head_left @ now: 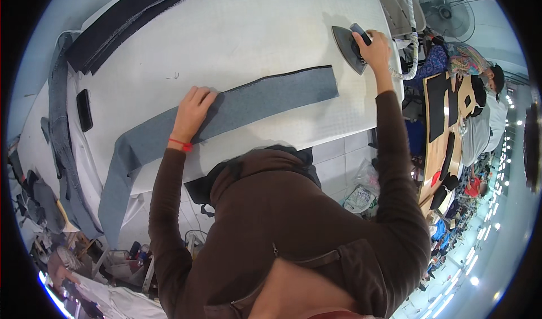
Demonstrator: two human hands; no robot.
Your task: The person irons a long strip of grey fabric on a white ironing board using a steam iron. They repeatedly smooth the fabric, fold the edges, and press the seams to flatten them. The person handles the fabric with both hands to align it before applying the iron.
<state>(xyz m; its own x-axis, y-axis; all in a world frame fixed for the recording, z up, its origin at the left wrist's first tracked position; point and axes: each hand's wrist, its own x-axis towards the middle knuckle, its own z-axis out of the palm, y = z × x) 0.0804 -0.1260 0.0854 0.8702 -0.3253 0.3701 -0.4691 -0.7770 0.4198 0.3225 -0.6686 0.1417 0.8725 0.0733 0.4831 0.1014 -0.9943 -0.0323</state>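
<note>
A long grey-blue denim strip [254,103] lies across the white ironing table, a darker folded band along its far edge. Its left part bends down and hangs over the near edge. My left hand [195,111], a red band at its wrist, is closed at the strip's far edge with bent fingers; the fingertips are partly hidden. In my right hand [375,52] is the handle of a clothes iron [349,49], gripped at the right side of the table. The iron's soleplate rests on the white cover, beyond the strip's right end and apart from it.
A stack of dark denim pieces [135,22] lies at the far left, with a black phone [84,110] nearer. More denim [59,110] hangs along the left edge. A wrapped hose [414,48] and fan [445,11] stand right; people work at a wooden table [432,155].
</note>
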